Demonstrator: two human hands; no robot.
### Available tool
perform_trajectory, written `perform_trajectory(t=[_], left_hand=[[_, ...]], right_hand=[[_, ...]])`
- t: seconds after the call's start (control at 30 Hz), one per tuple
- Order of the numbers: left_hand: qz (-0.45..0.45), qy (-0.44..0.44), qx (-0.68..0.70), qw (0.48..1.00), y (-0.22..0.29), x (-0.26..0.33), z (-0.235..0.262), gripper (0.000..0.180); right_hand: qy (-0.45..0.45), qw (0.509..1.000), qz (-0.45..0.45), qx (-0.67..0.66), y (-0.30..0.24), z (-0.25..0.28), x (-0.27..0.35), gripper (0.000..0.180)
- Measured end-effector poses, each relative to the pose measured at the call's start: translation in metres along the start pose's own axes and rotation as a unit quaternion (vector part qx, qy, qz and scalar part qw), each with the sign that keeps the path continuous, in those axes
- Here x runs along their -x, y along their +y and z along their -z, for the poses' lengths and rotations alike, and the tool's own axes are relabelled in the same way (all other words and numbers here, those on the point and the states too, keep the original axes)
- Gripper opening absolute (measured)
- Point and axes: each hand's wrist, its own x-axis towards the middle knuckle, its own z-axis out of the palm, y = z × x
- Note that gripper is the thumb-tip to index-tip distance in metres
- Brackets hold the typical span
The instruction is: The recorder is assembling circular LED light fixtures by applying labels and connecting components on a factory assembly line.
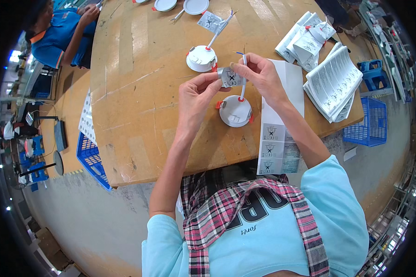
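Note:
In my left hand [192,101] a small printed sticker label [232,80] is pinched between thumb and fingertips. My right hand [265,79] grips its other side, together with the white cable [243,91]. This cable rises from a round white downlight [235,112] with red-tipped clips, lying back side up on the table just below my hands. Bare wire ends show above my right fingers. Just beyond my hands lies a second downlight [200,59], its cable bearing a folded label [210,22]. A long strip of labels [272,134] lies under my right forearm.
A brown cardboard-covered table [138,115] spans the middle. Stacked printed sheets [333,85] and folded leaflets [306,39] lie at right. More downlights [196,5] sit at the far edge. Blue baskets [366,122] stand beside the table. Another person [62,34] works at upper left.

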Motion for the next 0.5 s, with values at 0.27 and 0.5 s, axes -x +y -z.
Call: perform_trajectory(t=[0.27, 0.5], left_hand=[[-0.004, -0.001, 0.004, 1.0, 0.0045, 0.0014, -0.0045, 0.026], [-0.008, 0.005, 0.004, 1.0, 0.0026, 0.0049, -0.0079, 0.026]], right_hand=[[0.01, 0.998, 0.01, 0.056, 0.0004, 0.0001, 0.0009, 0.028], [0.025, 0.995, 0.016, 0.091, -0.0033, -0.0022, 0.004, 0.028]])
